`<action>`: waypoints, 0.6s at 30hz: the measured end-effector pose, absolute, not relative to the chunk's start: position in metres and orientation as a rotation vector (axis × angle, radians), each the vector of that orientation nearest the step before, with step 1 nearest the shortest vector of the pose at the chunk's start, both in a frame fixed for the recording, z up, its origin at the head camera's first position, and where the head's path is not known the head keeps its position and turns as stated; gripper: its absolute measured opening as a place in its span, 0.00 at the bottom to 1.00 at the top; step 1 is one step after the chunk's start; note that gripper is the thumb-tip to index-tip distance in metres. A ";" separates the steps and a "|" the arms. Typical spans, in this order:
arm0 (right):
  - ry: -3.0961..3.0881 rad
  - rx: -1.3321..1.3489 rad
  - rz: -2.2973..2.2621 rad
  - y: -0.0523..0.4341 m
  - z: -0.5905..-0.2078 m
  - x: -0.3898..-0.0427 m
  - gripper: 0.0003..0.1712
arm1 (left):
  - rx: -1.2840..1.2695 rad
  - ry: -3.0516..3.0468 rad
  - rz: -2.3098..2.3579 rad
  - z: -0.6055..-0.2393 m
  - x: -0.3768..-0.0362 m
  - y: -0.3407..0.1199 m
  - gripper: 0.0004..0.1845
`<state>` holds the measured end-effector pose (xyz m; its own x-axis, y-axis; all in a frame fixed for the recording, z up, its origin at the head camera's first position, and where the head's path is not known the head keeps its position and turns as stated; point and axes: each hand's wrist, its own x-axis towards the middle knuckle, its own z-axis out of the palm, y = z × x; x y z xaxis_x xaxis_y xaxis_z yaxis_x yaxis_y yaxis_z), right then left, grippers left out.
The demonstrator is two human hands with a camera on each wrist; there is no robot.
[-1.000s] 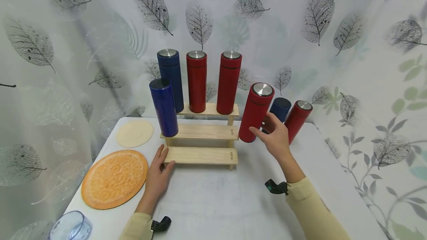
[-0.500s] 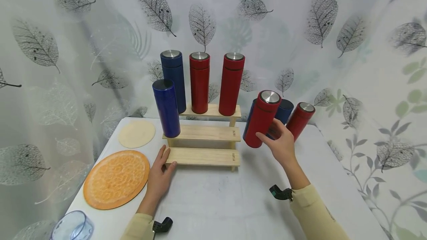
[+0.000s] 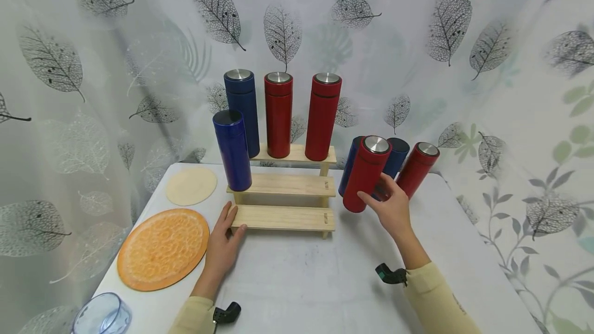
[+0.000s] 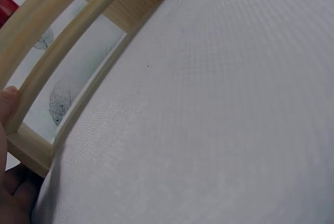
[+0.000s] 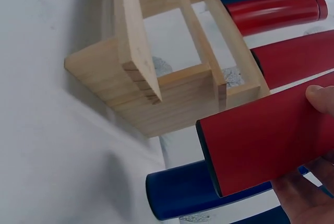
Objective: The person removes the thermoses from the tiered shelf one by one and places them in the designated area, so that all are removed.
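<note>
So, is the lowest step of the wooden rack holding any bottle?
No, the lowest step is bare; only the left hand touches its end.

Bare table before the wooden rack; bottles crowding its right.

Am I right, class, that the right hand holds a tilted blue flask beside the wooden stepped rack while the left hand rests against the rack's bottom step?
Not quite. The flask in the right hand is red, not blue, as the head view shows. The rest stands: it is tilted beside the wooden stepped rack, and the left hand rests against the bottom step.
</note>
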<state>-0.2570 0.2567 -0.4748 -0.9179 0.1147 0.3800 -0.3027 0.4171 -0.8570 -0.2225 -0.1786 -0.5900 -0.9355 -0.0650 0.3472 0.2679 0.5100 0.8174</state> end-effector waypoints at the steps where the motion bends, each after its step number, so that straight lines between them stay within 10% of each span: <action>1: -2.298 0.156 1.508 0.257 -0.477 -0.257 0.40 | -0.168 -2.422 -1.397 -0.590 -0.222 -0.179 0.35; 18: -2.325 0.095 1.524 0.260 -0.509 -0.261 0.40 | -0.158 -2.413 -1.354 -0.589 -0.221 -0.176 0.34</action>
